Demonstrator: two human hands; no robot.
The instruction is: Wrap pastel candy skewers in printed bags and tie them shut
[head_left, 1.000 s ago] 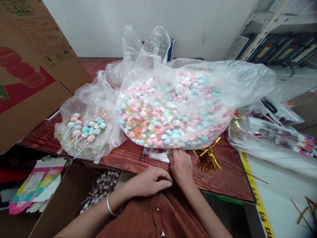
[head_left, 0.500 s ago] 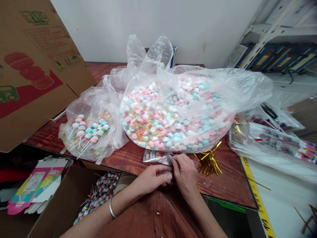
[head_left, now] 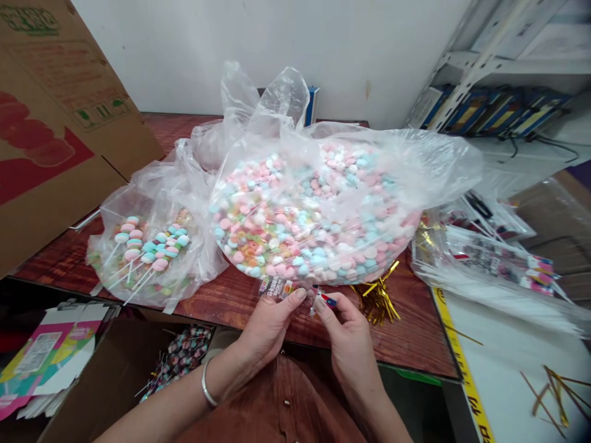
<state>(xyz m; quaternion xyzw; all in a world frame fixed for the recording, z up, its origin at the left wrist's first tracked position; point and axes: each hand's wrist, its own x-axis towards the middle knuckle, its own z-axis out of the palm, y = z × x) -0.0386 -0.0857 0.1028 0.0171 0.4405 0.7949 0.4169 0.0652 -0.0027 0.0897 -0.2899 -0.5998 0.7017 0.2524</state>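
Observation:
My left hand (head_left: pixel 270 323), a bangle on its wrist, pinches a small printed clear plastic bag (head_left: pixel 276 287) between thumb and fingers at the table's front edge. Close beside it, my right hand (head_left: pixel 348 326) is closed on the other end of that bag, where a red and blue bit shows at the fingertips. Just beyond both hands lies a big clear sack of pastel candies (head_left: pixel 305 227). Gold tinsel strips (head_left: pixel 381 301) stick out to the right of my right hand.
Striped candy lollipops (head_left: pixel 161 249) lie on a plastic bag at the left. A large carton (head_left: pixel 55 154) stands behind them. Below is an open box with wrapped lollipops (head_left: pixel 184 354) and folded printed cards (head_left: pixel 50 357). At right are bags of white sticks (head_left: pixel 489 283) and a shelf (head_left: pixel 480 67).
Both hands have turned and the small bag has lifted between them, with the thumbs now on top. The whole view has shifted slightly to the right.

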